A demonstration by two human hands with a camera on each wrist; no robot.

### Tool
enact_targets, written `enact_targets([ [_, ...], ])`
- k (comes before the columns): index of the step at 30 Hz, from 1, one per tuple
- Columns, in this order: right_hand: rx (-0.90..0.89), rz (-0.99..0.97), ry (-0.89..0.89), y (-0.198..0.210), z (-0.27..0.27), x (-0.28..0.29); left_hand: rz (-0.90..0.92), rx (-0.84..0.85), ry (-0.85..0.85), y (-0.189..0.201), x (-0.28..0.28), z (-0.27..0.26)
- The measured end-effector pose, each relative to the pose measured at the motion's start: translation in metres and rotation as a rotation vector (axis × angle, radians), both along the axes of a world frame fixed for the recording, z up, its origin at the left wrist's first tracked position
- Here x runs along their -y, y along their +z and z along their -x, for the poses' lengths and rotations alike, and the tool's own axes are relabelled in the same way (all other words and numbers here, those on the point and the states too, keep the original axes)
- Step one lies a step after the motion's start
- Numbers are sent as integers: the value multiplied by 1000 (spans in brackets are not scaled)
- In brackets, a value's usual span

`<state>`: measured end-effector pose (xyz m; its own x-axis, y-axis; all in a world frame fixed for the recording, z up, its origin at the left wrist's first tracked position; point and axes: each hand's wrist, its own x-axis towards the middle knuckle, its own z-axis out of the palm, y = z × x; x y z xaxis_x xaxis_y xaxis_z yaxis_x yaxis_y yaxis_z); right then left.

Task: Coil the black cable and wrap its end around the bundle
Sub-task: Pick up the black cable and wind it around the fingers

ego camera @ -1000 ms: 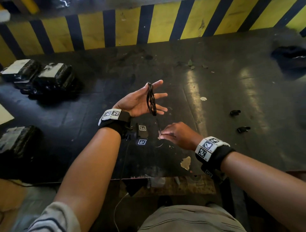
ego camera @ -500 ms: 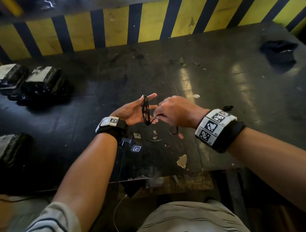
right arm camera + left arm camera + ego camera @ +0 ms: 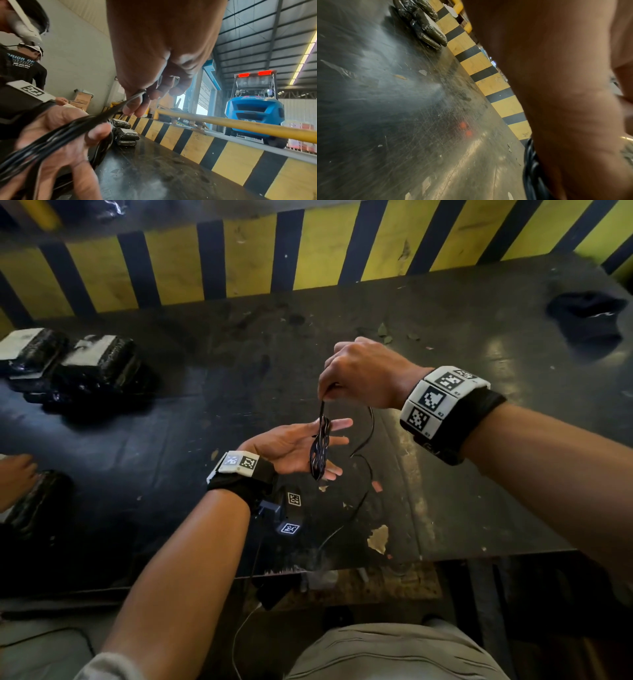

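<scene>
— What have I got on the head view?
— My left hand point(image 3: 291, 448) lies palm up, fingers straight, the black cable point(image 3: 320, 446) looped round them.
— And the right hand point(image 3: 363, 374)?
— It pinches the cable above the loops, over the dark worktop point(image 3: 462, 474).

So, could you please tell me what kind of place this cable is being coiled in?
Most likely a warehouse or loading bay. A blue forklift stands under a high metal-framed roof, and a yellow and black striped barrier runs along the far side of the worn dark bench.
</scene>
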<state>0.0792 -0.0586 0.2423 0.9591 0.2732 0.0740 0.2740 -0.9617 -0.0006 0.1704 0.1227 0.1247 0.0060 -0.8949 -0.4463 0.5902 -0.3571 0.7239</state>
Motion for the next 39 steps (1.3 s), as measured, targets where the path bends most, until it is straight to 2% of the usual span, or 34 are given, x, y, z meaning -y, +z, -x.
enact_targets([
  [6,-54,-135,-15,-9,-10,10,10,-36,69,-4,-12,3],
  [11,-67,-284,-39,-22,-17,15,27,-4,39,1,-12,5],
  [16,-91,-409,-34,-34,-24,22,129,-8,17,8,-14,7],
  [21,-92,-468,-112,-62,-8,28,298,-47,-12,24,-9,12],
  [25,-146,-551,-243,-90,16,18,394,-42,-38,40,-1,11],
  [28,-192,-536,-196,-120,31,-1,428,-22,-26,49,9,5],
  [32,-250,-633,-140,-144,45,-23,370,31,34,54,19,-9],
  [39,-230,-731,-87,-133,53,-33,245,-5,161,33,21,-28],
])
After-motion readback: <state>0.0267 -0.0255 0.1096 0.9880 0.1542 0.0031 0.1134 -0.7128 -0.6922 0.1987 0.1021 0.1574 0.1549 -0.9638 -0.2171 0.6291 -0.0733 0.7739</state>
